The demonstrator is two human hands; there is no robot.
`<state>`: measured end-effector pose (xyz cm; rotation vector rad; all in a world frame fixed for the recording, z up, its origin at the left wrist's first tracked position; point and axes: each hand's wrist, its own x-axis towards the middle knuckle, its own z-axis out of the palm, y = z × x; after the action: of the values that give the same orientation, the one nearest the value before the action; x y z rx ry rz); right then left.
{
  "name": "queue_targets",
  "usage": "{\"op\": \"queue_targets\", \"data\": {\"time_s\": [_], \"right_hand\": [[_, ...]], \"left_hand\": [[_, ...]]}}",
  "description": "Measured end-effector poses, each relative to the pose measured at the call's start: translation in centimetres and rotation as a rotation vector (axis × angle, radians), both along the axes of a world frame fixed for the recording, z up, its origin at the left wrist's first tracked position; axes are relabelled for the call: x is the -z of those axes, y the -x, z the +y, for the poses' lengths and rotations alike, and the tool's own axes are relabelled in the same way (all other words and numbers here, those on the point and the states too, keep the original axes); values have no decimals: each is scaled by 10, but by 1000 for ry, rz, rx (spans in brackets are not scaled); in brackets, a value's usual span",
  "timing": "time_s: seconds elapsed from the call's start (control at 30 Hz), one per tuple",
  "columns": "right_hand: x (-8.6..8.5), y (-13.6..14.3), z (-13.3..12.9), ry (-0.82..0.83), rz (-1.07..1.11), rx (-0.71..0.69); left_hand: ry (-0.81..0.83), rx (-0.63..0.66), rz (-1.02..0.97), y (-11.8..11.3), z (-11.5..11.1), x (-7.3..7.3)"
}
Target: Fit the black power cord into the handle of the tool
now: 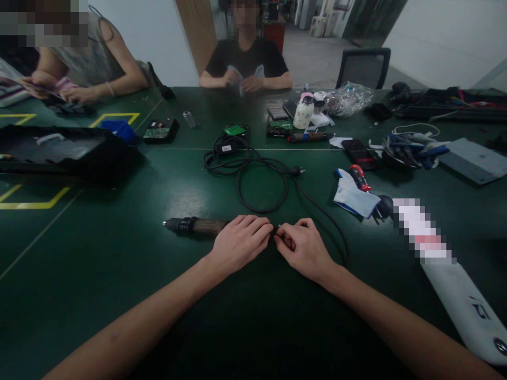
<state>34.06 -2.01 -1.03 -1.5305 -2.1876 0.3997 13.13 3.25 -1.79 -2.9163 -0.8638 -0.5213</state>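
Observation:
An electric screwdriver (pixel 209 226) lies on the green table, its bit end pointing left. My left hand (pixel 243 237) is wrapped over its rear part, fingers together, and hides that end. Close against it on the right, my right hand (pixel 304 248) is closed in a pinch on the end of a black cable (pixel 345 243), near the screwdriver's tail. Only a small shiny tip shows between the hands, so I cannot tell whether cable and screwdriver are joined. The cable runs back in loops to a black power adapter (pixel 226 149) with a plug (pixel 297 171).
A white power strip (pixel 451 295) lies at right, near a glove (pixel 354 194) and a red-handled screwdriver (pixel 359 177). Behind are hard drives (pixel 160 130), a second electric screwdriver (pixel 312 136) and a bottle (pixel 304 112). A black tray (pixel 114 158) stands left. Two people sit across the table.

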Motion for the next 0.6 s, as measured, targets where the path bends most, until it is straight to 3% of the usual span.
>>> {"op": "queue_targets", "data": {"time_s": [0.6], "right_hand": [[0, 0, 0, -2, 11, -7]], "left_hand": [[17, -21, -16, -2, -2, -1]]}}
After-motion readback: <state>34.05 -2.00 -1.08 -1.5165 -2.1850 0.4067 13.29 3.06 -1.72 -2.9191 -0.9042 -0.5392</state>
